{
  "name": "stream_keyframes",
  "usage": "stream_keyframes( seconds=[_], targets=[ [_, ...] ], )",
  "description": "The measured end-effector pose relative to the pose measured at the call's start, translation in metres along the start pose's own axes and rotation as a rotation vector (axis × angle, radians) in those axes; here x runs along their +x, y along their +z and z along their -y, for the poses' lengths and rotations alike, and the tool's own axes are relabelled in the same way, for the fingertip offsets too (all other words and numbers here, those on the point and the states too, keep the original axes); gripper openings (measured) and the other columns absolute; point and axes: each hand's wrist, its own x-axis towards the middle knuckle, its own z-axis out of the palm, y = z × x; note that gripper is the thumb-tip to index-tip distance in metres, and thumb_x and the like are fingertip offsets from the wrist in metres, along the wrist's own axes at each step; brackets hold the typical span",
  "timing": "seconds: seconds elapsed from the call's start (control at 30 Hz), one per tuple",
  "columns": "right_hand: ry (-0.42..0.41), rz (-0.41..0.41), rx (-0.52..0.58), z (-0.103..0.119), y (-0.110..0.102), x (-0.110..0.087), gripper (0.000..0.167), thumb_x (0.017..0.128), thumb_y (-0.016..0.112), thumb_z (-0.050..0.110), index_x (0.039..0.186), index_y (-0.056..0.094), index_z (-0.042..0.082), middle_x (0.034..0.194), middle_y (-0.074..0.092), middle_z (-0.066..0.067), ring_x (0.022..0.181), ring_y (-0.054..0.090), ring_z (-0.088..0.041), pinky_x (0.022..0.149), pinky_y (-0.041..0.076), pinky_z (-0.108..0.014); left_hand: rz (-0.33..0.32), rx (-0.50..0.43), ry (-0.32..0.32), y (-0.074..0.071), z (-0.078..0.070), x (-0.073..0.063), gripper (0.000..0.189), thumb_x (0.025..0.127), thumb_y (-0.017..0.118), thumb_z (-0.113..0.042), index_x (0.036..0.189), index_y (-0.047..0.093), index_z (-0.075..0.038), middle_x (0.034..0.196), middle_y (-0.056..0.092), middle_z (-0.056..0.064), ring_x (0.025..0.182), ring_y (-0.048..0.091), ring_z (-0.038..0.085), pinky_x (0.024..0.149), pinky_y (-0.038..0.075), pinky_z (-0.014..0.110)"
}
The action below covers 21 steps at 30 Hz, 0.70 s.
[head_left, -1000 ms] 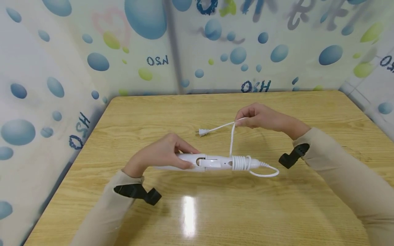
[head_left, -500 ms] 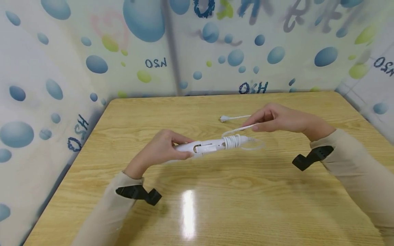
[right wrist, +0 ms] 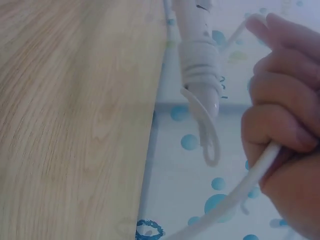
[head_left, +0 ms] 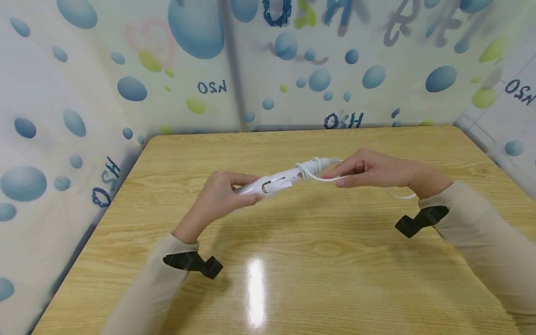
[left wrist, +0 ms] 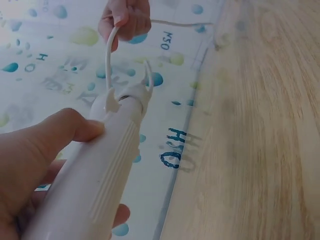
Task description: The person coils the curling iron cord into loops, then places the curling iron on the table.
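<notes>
A slim white hair iron (head_left: 251,187) is held up over the table, tilted with its cord end higher and away to the right. My left hand (head_left: 222,195) grips its body, thumb along the near side in the left wrist view. Several turns of white cord (head_left: 311,167) wrap round the cord end. My right hand (head_left: 377,172) pinches the cord close beside these turns. In the right wrist view, its fingers curl round a length of cord (right wrist: 235,197) that trails down. A small loop hangs below the wrapped end there. The plug is hidden.
The wooden table (head_left: 326,270) lies under both hands. Behind it stands a wall (head_left: 259,70) printed with blue and green drops; another wall runs along the left. Each wrist carries a black camera mount (head_left: 192,264).
The hair iron has risen and its cord end has tilted up and away. My right hand went right, then brought the cord across the near side of the wrapped end. The plug has gone from sight.
</notes>
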Motion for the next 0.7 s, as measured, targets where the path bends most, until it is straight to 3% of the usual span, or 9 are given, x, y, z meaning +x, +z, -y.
stream_keyframes(
  seconds=[0.1, 0.2, 0.43, 0.57, 0.7],
  targets=[
    [0.016, 0.001, -0.056, -0.001, 0.004, 0.003, 0.037, 0.095, 0.050, 0.009, 0.132, 0.052, 0.012, 0.049, 0.024, -0.001, 0.040, 0.019, -0.015, 0.040, 0.025, -0.030, -0.065, 0.022, 0.006, 0.003, 0.000, 0.002, 0.034, 0.076, 0.075, -0.025, 0.108, 0.071, -0.015, 0.097, 0.068, 0.004, 0.060, 0.058, 0.012, 0.048, 0.046, 0.029],
    [0.033, -0.023, -0.071, -0.003, 0.007, 0.003, 0.038, 0.097, 0.046, 0.011, 0.135, 0.048, 0.011, 0.051, 0.025, 0.003, 0.040, 0.018, -0.014, 0.041, 0.025, -0.029, -0.124, -0.021, 0.004, 0.003, 0.001, 0.003, 0.035, 0.076, 0.075, -0.024, 0.108, 0.070, -0.014, 0.098, 0.068, 0.005, 0.060, 0.060, 0.012, 0.048, 0.047, 0.029],
    [0.027, -0.147, 0.063, -0.013, 0.013, 0.001, 0.039, 0.099, 0.039, 0.008, 0.138, 0.043, 0.007, 0.053, 0.028, -0.003, 0.041, 0.020, -0.017, 0.038, 0.024, -0.031, -0.248, -0.183, -0.016, -0.006, 0.003, 0.004, 0.035, 0.075, 0.077, -0.022, 0.108, 0.070, -0.016, 0.104, 0.067, 0.004, 0.068, 0.064, 0.015, 0.056, 0.051, 0.028],
    [0.005, -0.217, 0.100, -0.020, 0.017, -0.002, 0.041, 0.098, 0.040, 0.007, 0.140, 0.041, 0.009, 0.059, 0.034, -0.007, 0.042, 0.024, -0.019, 0.038, 0.026, -0.032, -0.292, -0.223, 0.005, -0.010, 0.001, 0.005, 0.034, 0.074, 0.078, -0.023, 0.107, 0.071, -0.016, 0.102, 0.067, 0.003, 0.069, 0.065, 0.015, 0.058, 0.051, 0.027],
    [0.020, -0.232, 0.127, -0.028, 0.021, -0.004, 0.043, 0.099, 0.039, 0.008, 0.142, 0.036, 0.011, 0.068, 0.043, -0.010, 0.043, 0.029, -0.020, 0.038, 0.028, -0.033, -0.314, -0.285, 0.009, -0.014, 0.000, 0.007, 0.034, 0.073, 0.078, -0.021, 0.105, 0.071, -0.012, 0.100, 0.068, 0.006, 0.071, 0.066, 0.014, 0.059, 0.052, 0.027]
  ],
)
